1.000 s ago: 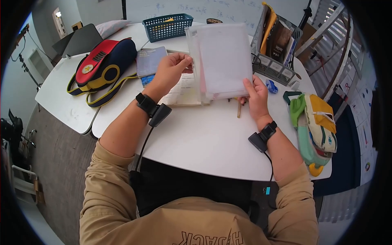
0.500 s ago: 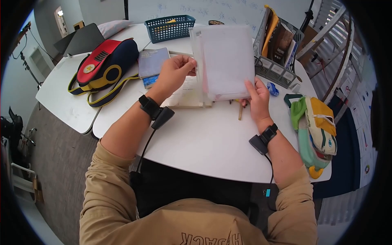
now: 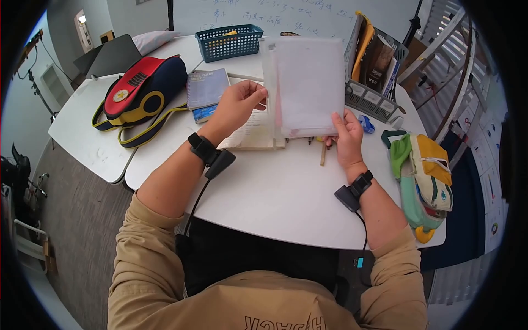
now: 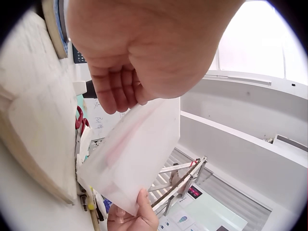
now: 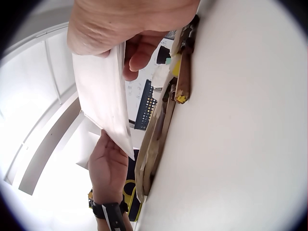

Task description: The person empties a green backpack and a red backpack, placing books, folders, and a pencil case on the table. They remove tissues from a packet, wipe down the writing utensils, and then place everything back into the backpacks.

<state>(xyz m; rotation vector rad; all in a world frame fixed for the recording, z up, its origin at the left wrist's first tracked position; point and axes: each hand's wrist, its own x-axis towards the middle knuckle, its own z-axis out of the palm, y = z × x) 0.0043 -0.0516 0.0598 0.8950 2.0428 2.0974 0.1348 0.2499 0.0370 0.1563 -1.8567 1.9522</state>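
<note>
A translucent white plastic document pouch (image 3: 309, 85), with something pink showing along its left side, is held up above the table. My left hand (image 3: 243, 100) pinches its left edge between thumb and curled fingers. At the lower right corner my right hand (image 3: 349, 137) grips it, thumb in front and fingers behind. The left wrist view shows the pouch (image 4: 137, 149) slanting between both hands. Below and behind it lies an open book (image 3: 250, 135), partly covered by the pouch in the head view. A thin brown stick (image 3: 323, 154) lies under the right hand.
A red and navy bag (image 3: 146, 88) and notebooks (image 3: 208, 88) are at left. A teal basket (image 3: 230, 44) stands at the back. On the right are a grey file holder (image 3: 371, 102) with books, blue tape (image 3: 366, 124) and a green and yellow pencil bag (image 3: 426, 179).
Both hands keep their hold on the pouch, which appears slightly further right and lower in the head view. The whole scene has shifted a little downward there too.
</note>
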